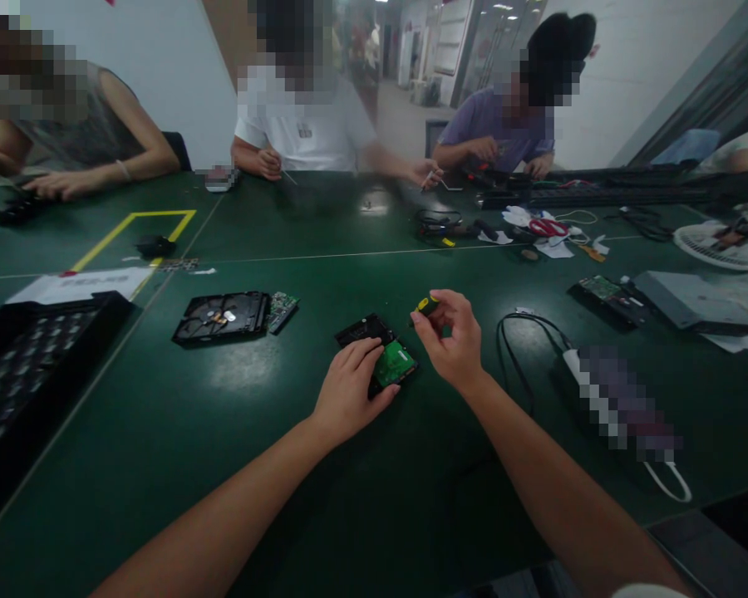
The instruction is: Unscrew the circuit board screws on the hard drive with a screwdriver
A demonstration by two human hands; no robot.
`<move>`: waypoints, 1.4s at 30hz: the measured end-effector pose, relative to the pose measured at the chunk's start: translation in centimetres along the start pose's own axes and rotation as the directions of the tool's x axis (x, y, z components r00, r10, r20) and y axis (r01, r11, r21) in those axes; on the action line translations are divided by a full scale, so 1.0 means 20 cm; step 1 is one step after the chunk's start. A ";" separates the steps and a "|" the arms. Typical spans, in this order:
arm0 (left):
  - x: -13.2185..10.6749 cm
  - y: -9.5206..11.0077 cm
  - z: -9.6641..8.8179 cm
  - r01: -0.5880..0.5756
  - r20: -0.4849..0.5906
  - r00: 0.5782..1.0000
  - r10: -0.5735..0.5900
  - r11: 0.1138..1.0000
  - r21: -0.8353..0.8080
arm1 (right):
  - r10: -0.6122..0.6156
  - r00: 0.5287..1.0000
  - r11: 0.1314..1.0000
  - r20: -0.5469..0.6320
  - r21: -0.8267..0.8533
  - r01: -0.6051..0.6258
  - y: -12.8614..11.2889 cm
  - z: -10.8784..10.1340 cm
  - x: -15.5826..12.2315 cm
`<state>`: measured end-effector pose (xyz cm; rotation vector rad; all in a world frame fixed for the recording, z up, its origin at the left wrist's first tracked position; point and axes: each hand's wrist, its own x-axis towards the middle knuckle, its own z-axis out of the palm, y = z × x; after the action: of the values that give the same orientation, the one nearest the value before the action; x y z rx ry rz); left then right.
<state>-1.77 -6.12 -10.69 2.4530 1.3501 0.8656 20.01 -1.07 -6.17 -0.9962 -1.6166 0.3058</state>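
Observation:
A black hard drive point(365, 330) with a green circuit board point(395, 365) facing up lies on the green table in front of me. My left hand point(349, 389) rests on it and holds it down with curled fingers. Just to its right, my right hand point(452, 339) pinches the yellow and black handle of a small screwdriver point(426, 305) held over the drive's far right corner.
Another opened hard drive point(223, 316) with a loose board point(282, 309) lies to the left. A black tray point(31, 357) sits at the far left, a cable point(524, 349) and power strip on the right. Several people work along the far edge amid tools and parts.

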 end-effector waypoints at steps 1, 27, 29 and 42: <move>0.00 0.00 0.00 0.004 0.005 1.000 -0.004 1.000 0.001 | -0.008 1.000 1.000 0.002 -0.013 0.008 0.00 0.00 0.00; 0.00 0.01 -0.03 0.038 0.033 0.999 -0.036 0.998 -0.047 | -0.120 0.992 0.993 -0.028 0.004 0.120 0.02 -0.03 -0.02; 0.00 0.01 -0.02 0.038 0.035 0.999 -0.036 0.998 -0.046 | -0.145 0.989 0.989 -0.020 -0.032 0.145 0.00 -0.05 -0.01; 0.00 0.01 -0.02 0.013 0.009 1.000 -0.013 0.999 -0.038 | -0.294 0.956 0.930 0.009 -0.229 0.288 -0.11 -0.06 0.10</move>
<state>-1.87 -6.22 -10.27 2.4137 1.3324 0.8685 20.21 -1.37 -2.91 -0.9082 -1.7762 -0.0977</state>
